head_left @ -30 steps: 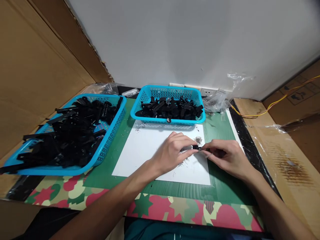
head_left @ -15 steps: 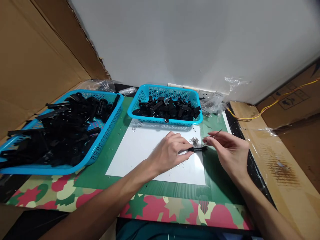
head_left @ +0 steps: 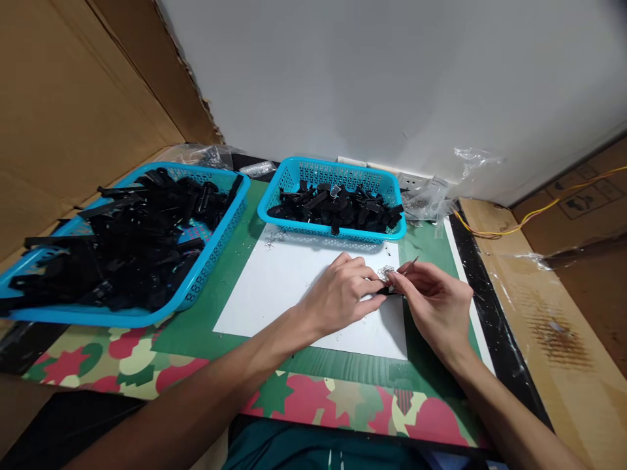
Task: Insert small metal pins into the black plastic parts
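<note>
Grip of the left hand (head_left: 343, 288) was closed on a small black part (head_left: 386, 290) near the white sheet's (head_left: 274, 287) right edge, the right hand (head_left: 435, 301) pinching a thin tool (head_left: 412, 262), work that seemed to want a firm left hold and light, unhurried right fingers.

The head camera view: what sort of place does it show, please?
Probably a workbench for small parts, perhaps in a workshop: the left blue basket and the far blue basket hold many black parts, and little metal pieces lie on a white sheet.
</note>
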The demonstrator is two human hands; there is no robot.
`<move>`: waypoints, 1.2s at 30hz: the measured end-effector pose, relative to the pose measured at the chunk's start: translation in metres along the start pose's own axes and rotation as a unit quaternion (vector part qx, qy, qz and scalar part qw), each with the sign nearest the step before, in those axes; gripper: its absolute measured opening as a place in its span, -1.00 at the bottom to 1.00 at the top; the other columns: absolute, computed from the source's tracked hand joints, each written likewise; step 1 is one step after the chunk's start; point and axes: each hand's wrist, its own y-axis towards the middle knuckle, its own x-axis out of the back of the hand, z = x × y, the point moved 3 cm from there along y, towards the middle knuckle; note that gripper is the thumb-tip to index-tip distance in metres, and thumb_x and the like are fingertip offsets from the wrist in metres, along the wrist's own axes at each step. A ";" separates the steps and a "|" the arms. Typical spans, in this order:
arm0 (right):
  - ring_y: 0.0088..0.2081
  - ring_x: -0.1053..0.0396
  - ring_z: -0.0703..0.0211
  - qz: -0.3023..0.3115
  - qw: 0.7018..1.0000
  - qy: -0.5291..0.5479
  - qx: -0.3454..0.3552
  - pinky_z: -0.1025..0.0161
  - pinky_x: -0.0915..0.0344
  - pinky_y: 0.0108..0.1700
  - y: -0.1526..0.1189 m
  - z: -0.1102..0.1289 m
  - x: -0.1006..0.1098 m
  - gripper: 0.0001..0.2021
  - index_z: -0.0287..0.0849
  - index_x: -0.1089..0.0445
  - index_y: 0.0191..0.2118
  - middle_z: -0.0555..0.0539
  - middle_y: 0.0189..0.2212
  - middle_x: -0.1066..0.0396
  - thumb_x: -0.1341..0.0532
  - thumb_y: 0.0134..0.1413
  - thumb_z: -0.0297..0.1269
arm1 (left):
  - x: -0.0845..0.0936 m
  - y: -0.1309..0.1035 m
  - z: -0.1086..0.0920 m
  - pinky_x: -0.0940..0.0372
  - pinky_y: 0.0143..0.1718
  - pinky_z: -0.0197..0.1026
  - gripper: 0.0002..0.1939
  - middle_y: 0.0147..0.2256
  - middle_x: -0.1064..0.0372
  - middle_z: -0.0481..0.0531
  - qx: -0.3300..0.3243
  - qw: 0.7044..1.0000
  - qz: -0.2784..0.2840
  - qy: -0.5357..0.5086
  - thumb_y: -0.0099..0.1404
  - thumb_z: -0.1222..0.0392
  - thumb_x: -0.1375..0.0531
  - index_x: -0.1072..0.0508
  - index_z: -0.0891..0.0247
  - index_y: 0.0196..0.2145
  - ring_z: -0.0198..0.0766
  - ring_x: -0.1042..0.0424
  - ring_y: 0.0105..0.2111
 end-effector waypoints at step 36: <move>-0.43 -0.30 0.14 0.173 0.979 -0.103 -0.042 0.23 -0.12 -0.34 0.029 -0.032 0.009 -0.74 -0.18 -0.55 -0.34 -0.02 -0.51 -0.42 -0.20 0.26 -0.16 | 0.076 0.113 0.038 -0.25 0.11 0.06 -0.68 -0.03 -0.61 0.15 0.153 0.972 -0.005 0.178 0.55 0.07 -0.13 -0.61 0.24 0.04 0.01 -0.51 -0.01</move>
